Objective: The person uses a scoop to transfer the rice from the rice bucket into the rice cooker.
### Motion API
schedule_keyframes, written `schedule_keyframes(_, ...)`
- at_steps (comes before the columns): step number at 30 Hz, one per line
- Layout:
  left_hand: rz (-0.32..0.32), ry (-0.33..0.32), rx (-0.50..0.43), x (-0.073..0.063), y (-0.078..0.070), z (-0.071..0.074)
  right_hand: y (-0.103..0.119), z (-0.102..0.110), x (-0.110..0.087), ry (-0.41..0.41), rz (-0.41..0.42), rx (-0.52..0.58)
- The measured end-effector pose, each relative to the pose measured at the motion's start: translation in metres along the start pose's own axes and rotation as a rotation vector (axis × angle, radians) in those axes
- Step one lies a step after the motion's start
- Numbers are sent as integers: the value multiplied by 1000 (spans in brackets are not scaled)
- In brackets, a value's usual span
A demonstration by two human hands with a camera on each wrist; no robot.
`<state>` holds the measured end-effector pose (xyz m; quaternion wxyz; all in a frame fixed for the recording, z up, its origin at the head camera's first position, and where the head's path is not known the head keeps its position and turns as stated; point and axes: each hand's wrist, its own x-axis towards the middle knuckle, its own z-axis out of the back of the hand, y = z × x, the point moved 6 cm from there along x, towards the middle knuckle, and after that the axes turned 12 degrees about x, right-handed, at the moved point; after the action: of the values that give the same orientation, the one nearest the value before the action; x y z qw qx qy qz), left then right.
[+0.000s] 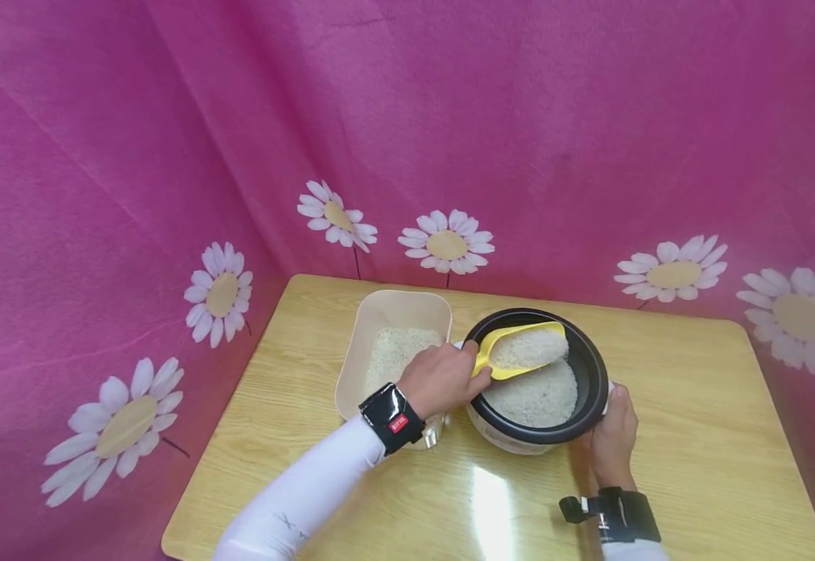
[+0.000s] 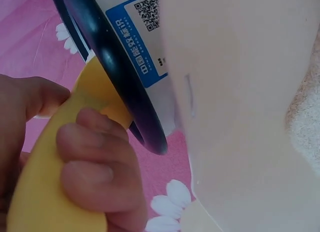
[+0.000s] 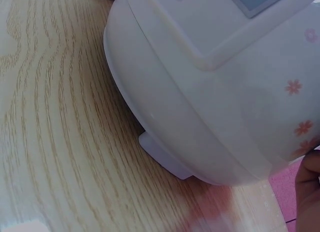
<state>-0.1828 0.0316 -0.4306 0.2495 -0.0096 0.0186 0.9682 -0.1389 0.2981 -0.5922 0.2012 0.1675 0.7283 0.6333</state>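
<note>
My left hand (image 1: 442,378) grips the handle of a yellow scoop (image 1: 485,354), its fingers curled round it in the left wrist view. White rice fills the scoop's bowl, held over the dark-rimmed mouth of a white rice cooker (image 1: 506,441). More rice (image 1: 530,401) lies inside the cooker. At the cooker's right side, my right hand (image 1: 614,436) holds the side handle, most of which is hidden by the hand. Close to my left wrist stands a beige plastic bin (image 1: 354,354) with rice (image 1: 395,351) in its bottom.
Bin and cooker stand side by side on a light wooden table (image 1: 702,413). A pink curtain (image 1: 555,140) with large daisies hangs behind the table and along its left side. Near the bin's front corner a small clear object (image 1: 432,432) shows, partly covered by my left wrist.
</note>
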Motion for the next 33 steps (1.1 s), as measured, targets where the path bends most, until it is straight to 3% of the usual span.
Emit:
schedule_keyframes(6, -12, -59, 54, 1, -4, 3, 0, -3, -1, 3, -1, 13)
schedule_keyframes(18, -37, -137, 55, 1, -5, 9, -3, -4, 1, 5, -16, 62)
schedule_keyframes(27, -19, -223, 129, 0, 1, 16, -4, -2, 2, 9, -21, 67)
schedule_keyframes(33, 28, -215, 116, -3, 11, 17, -4, 1, 2, -5, -33, 28)
